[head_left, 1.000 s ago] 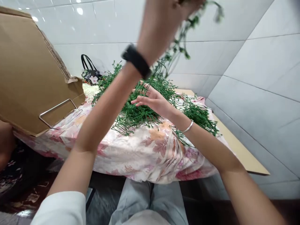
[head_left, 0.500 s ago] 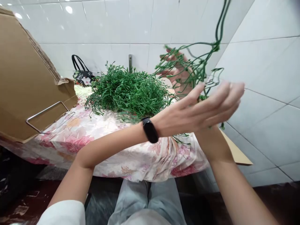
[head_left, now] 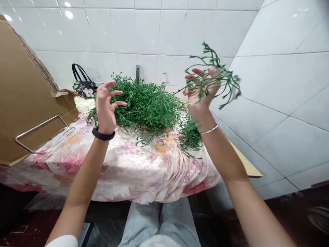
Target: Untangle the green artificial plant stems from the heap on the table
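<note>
My right hand (head_left: 204, 90), raised at the right, has its fingers closed around several thin green artificial stems (head_left: 217, 77) with small branching tips. The stems fan out over the hand and hide part of the fingers. At the left, my left hand (head_left: 106, 109) is lifted with fingers apart and nothing in it. It is by the left side of a large heap of green artificial stems (head_left: 151, 106) lying on the table. Below my right hand is a smaller bunch of the same stems (head_left: 191, 136).
A floral cloth (head_left: 123, 175) covers the table, bunched up at the front right. A cardboard box (head_left: 28, 89) with a metal wire stand (head_left: 41, 128) is at the left. A black floral bag (head_left: 84, 88) and pale petals (head_left: 83, 104) lie behind. White tiled walls (head_left: 146, 31) close in the back and right.
My left hand has swung from the far right, across my right arm, to the left of the heap. My right hand still has stems, now spread over it. A small bunch now shows below.
</note>
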Demonstrator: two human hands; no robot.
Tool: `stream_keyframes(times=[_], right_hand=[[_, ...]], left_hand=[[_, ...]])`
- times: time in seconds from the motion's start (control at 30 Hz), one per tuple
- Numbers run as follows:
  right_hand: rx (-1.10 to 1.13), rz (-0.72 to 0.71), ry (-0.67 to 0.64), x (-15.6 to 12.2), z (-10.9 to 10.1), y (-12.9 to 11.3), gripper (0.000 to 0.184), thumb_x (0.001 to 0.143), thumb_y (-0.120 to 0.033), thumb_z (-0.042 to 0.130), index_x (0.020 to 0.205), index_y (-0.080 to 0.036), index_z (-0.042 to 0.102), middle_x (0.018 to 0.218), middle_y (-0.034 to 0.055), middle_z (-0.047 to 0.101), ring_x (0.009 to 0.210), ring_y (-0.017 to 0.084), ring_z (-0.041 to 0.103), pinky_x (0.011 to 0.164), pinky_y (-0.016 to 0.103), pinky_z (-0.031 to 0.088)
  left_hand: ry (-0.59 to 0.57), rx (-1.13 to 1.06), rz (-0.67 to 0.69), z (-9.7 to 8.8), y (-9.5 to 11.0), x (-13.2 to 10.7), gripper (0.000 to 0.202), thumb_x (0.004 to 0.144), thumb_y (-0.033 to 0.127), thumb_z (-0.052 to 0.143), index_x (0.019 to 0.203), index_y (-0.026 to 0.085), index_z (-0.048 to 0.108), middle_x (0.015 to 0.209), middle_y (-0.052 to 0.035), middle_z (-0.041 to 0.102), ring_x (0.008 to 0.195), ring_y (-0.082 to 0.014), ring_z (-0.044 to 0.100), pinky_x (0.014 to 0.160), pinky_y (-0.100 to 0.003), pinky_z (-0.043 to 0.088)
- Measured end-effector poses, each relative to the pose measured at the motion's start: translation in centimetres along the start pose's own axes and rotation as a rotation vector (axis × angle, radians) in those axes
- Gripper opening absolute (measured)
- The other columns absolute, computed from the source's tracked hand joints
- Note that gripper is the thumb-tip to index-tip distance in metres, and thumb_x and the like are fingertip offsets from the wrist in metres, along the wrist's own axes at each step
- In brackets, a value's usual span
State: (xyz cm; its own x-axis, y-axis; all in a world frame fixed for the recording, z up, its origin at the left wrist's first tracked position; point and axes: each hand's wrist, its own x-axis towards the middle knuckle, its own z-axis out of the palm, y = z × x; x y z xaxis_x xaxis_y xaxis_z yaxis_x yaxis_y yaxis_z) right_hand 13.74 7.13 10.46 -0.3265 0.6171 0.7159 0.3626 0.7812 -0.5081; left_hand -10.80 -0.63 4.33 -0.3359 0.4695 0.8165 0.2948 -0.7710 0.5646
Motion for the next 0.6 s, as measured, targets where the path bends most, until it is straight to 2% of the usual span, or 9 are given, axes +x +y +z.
stream_keyframes(times=[0.07, 0.1, 0.17, 0.23, 0.33, 0.4, 0.43, 0.5, 0.6], right_hand=[[0.351, 0.113, 0.117, -0.3, -0.6, -0.1, 0.079, 0.074, -0.070, -0.001, 0.123, -0.018, 0.034, 0.125, 0.0144, 0.047, 0.102, 0.026, 0.052, 0.069, 0.037, 0.045], [0.497, 0.129, 0.132, -0.4, -0.9, -0.3, 0.075, 0.075, -0.071, 0.006, 0.117, -0.019, 0.039, 0.120, 0.0125, 0.051, 0.091, 0.022, 0.056, 0.068, 0.036, 0.047], [0.677, 0.098, 0.057, -0.8, -1.4, -0.6, 0.073, 0.073, -0.074, 0.012, 0.107, -0.021, 0.048, 0.110, 0.0095, 0.057, 0.073, 0.018, 0.059, 0.067, 0.036, 0.049], [0.819, 0.083, -0.060, -1.1, -1.9, -1.1, 0.074, 0.070, -0.078, 0.018, 0.096, -0.020, 0.056, 0.100, 0.0089, 0.061, 0.064, 0.017, 0.060, 0.066, 0.038, 0.051], [0.785, 0.135, -0.204, -1.6, -2.4, -1.9, 0.071, 0.069, -0.077, 0.028, 0.086, -0.016, 0.060, 0.088, 0.0102, 0.063, 0.062, 0.019, 0.062, 0.062, 0.038, 0.051], [0.719, 0.179, -0.253, -2.0, -2.6, -2.4, 0.069, 0.069, -0.077, 0.032, 0.087, -0.017, 0.061, 0.088, 0.0104, 0.064, 0.064, 0.020, 0.062, 0.063, 0.038, 0.051], [0.692, 0.192, -0.255, -2.2, -2.7, -2.5, 0.069, 0.069, -0.077, 0.032, 0.088, -0.017, 0.061, 0.088, 0.0099, 0.064, 0.067, 0.020, 0.063, 0.066, 0.038, 0.051], [0.663, 0.200, -0.228, -2.7, -2.9, -2.4, 0.068, 0.072, -0.075, 0.030, 0.088, -0.018, 0.062, 0.089, 0.0087, 0.064, 0.076, 0.021, 0.064, 0.073, 0.038, 0.051], [0.656, 0.200, -0.128, -3.1, -3.5, -1.5, 0.067, 0.076, -0.072, 0.027, 0.089, -0.017, 0.062, 0.091, 0.0080, 0.065, 0.085, 0.022, 0.063, 0.081, 0.039, 0.049]], left_hand=[[-0.016, 0.010, -0.052, -0.6, -0.3, 0.5, 0.020, 0.085, 0.038, 0.041, 0.097, 0.027, 0.053, 0.103, -0.0047, 0.058, 0.081, -0.0147, 0.059, 0.053, -0.024, 0.048], [-0.049, 0.041, -0.063, -0.6, -0.2, 0.7, 0.016, 0.082, 0.034, 0.048, 0.092, 0.024, 0.056, 0.094, -0.0044, 0.061, 0.078, -0.0139, 0.059, 0.054, -0.023, 0.047], [-0.168, 0.136, -0.054, -0.2, 0.7, 0.8, 0.015, 0.079, 0.030, 0.054, 0.089, 0.020, 0.060, 0.086, -0.0043, 0.064, 0.080, -0.0141, 0.059, 0.063, -0.024, 0.047], [-0.318, 0.245, -0.008, 0.9, 1.8, 0.8, 0.022, 0.078, 0.032, 0.056, 0.094, 0.019, 0.061, 0.096, -0.0049, 0.065, 0.090, -0.0157, 0.058, 0.075, -0.027, 0.046], [-0.600, 0.351, 0.039, 3.3, 2.9, 0.4, 0.040, 0.075, 0.039, 0.060, 0.109, 0.020, 0.057, 0.111, -0.0057, 0.061, 0.105, -0.0180, 0.054, 0.088, -0.030, 0.040], [-0.751, 0.369, 0.040, 4.9, 2.9, 0.0, 0.047, 0.073, 0.041, 0.061, 0.114, 0.018, 0.054, 0.109, -0.0065, 0.062, 0.102, -0.0179, 0.055, 0.086, -0.029, 0.040], [-0.794, 0.369, 0.039, 5.5, 2.8, -0.3, 0.043, 0.075, 0.042, 0.059, 0.110, 0.017, 0.056, 0.101, -0.0062, 0.065, 0.094, -0.0168, 0.058, 0.080, -0.028, 0.042], [-0.822, 0.358, 0.037, 6.3, 2.4, -0.8, 0.030, 0.079, 0.039, 0.054, 0.092, 0.014, 0.063, 0.078, -0.0037, 0.066, 0.073, -0.0135, 0.059, 0.067, -0.024, 0.041], [-0.720, 0.308, 0.002, 5.8, 1.8, -0.9, 0.026, 0.082, 0.033, 0.050, 0.071, 0.014, 0.063, 0.058, -0.0001, 0.058, 0.056, -0.0097, 0.053, 0.056, -0.023, 0.038]])
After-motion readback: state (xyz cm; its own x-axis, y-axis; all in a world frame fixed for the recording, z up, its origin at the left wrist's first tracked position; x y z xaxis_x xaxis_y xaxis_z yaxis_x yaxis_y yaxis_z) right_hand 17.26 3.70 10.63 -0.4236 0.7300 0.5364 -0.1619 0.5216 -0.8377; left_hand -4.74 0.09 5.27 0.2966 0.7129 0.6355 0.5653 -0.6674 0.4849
